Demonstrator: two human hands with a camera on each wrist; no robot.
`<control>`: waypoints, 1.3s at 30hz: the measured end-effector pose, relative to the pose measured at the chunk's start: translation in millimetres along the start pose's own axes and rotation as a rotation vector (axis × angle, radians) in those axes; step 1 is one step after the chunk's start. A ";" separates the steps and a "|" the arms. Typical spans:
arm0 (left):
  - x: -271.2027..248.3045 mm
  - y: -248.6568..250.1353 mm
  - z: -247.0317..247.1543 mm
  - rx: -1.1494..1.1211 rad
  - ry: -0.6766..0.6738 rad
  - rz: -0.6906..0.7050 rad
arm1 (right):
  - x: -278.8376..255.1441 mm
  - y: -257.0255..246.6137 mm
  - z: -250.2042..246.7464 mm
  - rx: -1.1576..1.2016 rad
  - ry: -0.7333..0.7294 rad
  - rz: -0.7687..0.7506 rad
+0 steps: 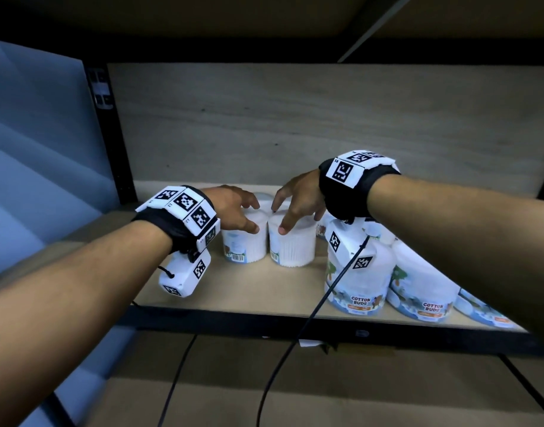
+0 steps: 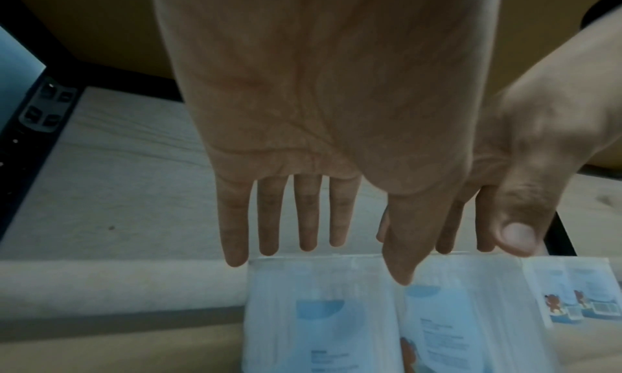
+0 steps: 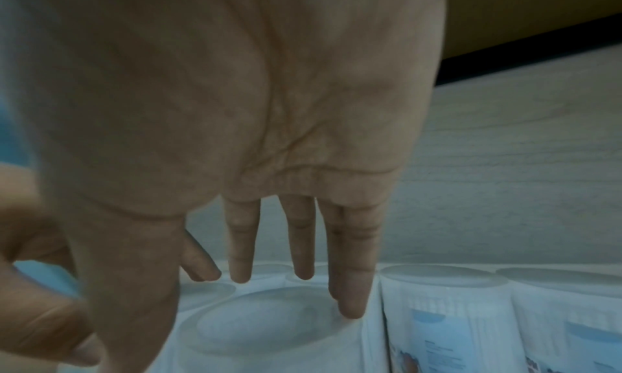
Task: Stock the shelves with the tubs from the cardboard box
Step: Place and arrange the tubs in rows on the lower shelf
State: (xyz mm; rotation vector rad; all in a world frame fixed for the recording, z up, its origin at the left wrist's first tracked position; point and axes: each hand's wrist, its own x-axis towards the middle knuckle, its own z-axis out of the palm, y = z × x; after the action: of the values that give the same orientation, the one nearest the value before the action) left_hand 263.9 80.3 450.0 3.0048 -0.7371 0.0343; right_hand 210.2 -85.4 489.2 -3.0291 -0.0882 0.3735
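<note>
Two white cotton-bud tubs stand side by side on the shelf board (image 1: 249, 291), the left tub (image 1: 240, 246) and the right tub (image 1: 294, 246). My left hand (image 1: 255, 217) arches over the left tub with its thumb tip on the front rim. My right hand (image 1: 278, 218) arches over the right tub, thumb on that rim. In the left wrist view the left hand (image 2: 336, 259) has straight, spread fingers (image 2: 269, 219) just above the tub (image 2: 319, 312). In the right wrist view the right hand (image 3: 218, 299) has straight fingers (image 3: 353, 272), with the little finger touching the lid (image 3: 262, 323).
More tubs stand behind the pair (image 1: 264, 198). A row of labelled tubs (image 1: 361, 285) fills the shelf's right side up to the front edge. A black upright (image 1: 107, 134) bounds the left end. Bare shelf board lies left of the pair. Cables (image 1: 295, 349) hang from my wrists.
</note>
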 end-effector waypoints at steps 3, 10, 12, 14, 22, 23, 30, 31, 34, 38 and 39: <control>0.6 -2.2 4.4 0.000 -0.003 -0.002 | 2.2 -0.7 1.7 -0.079 0.016 -0.016; 0.4 -4.0 11.0 -0.049 0.004 -0.025 | 8.2 1.0 3.4 -0.059 0.013 -0.030; 0.9 -2.9 10.8 -0.056 0.004 -0.037 | 8.1 1.2 3.8 -0.056 0.012 -0.024; 2.1 -0.8 10.2 -0.056 -0.004 -0.048 | 7.7 1.2 3.9 -0.055 0.014 -0.022; -2.1 3.9 6.0 -0.043 -0.016 -0.056 | 3.3 0.1 7.1 -0.003 0.024 -0.009; -3.3 4.1 4.9 -0.044 -0.014 -0.054 | 1.9 -0.3 7.3 0.003 0.025 -0.009; -18.3 3.1 0.8 -0.073 -0.038 -0.026 | -11.6 -3.7 8.4 0.069 -0.009 -0.003; -21.3 3.1 -0.1 -0.078 -0.050 -0.021 | -13.3 -4.4 8.9 0.081 -0.017 -0.003; -30.4 3.3 -1.6 -0.083 -0.073 0.001 | -20.2 -6.4 11.7 0.107 -0.033 -0.003; -41.7 -1.1 -1.3 -0.107 -0.086 0.027 | -30.0 -8.6 14.4 0.110 -0.032 -0.013; -45.4 -2.2 -1.9 -0.116 -0.089 0.031 | -32.4 -8.6 15.1 0.111 -0.032 -0.017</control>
State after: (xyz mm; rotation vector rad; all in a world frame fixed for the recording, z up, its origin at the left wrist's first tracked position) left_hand 224.7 103.3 450.4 2.9002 -0.7653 -0.1366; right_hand 174.8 -77.8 483.3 -2.9118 -0.0924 0.4111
